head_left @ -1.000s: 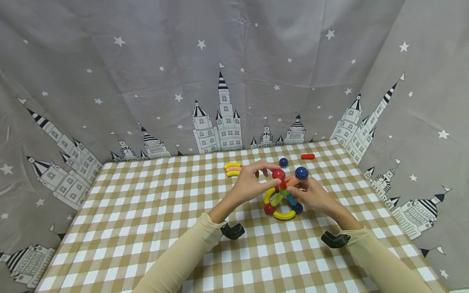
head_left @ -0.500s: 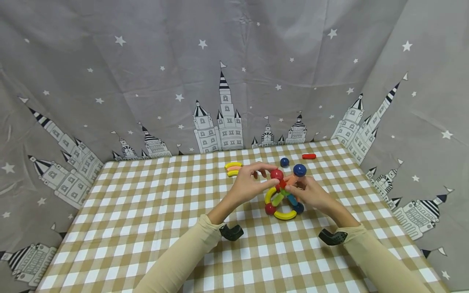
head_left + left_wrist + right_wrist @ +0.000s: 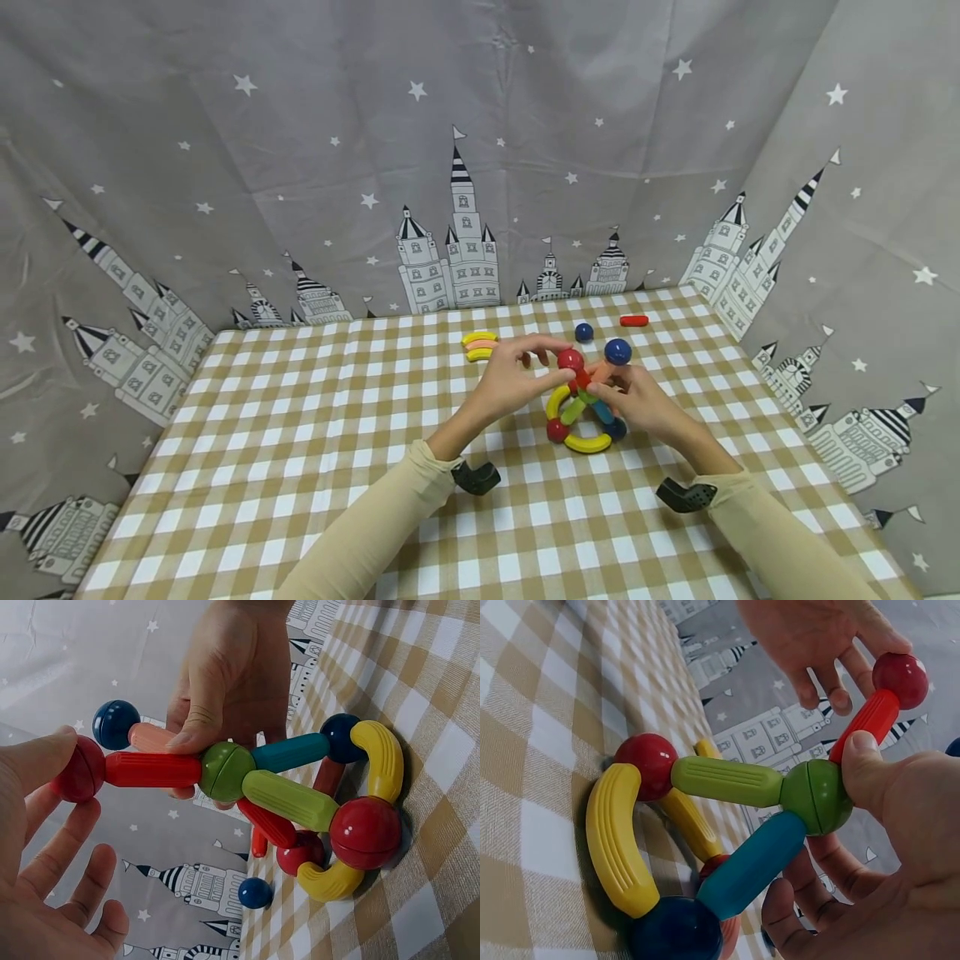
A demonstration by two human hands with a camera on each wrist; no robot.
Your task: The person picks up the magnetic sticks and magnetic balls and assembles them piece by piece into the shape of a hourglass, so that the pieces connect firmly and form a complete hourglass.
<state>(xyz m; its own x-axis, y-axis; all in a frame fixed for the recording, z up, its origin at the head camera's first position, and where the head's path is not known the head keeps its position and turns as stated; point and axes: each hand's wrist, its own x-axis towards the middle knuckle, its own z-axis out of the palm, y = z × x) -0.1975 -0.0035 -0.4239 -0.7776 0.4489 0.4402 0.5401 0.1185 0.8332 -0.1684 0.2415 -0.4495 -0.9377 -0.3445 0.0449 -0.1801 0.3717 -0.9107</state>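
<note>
Frame (image 3: 289, 799) on table (image 3: 300, 467), worked near its top.
In left hand (image 3: 517, 375): top red ball (image 3: 79, 771), pinched at the end of red stick (image 3: 152, 769). In right hand (image 3: 648, 404): that stick's other end, pinched just beside green ball (image 3: 226, 772), perhaps with pink stick (image 3: 148, 736). Probably seating or steadying the top red ball; likely called for next: firm right hold, gentle left pressure straight along the stick.

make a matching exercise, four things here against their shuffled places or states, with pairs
1. glossy green ball
2. loose straight red stick
3. left hand
4. three loose curved yellow and peach sticks

A. flat on brown-white checked cloth, right of loose glossy blue ball
B. pinching glossy red ball
C. side by side
D. touching straight lime stick and teal stick

Pairs: 1-D, 2-A, 3-B, 4-C
</note>
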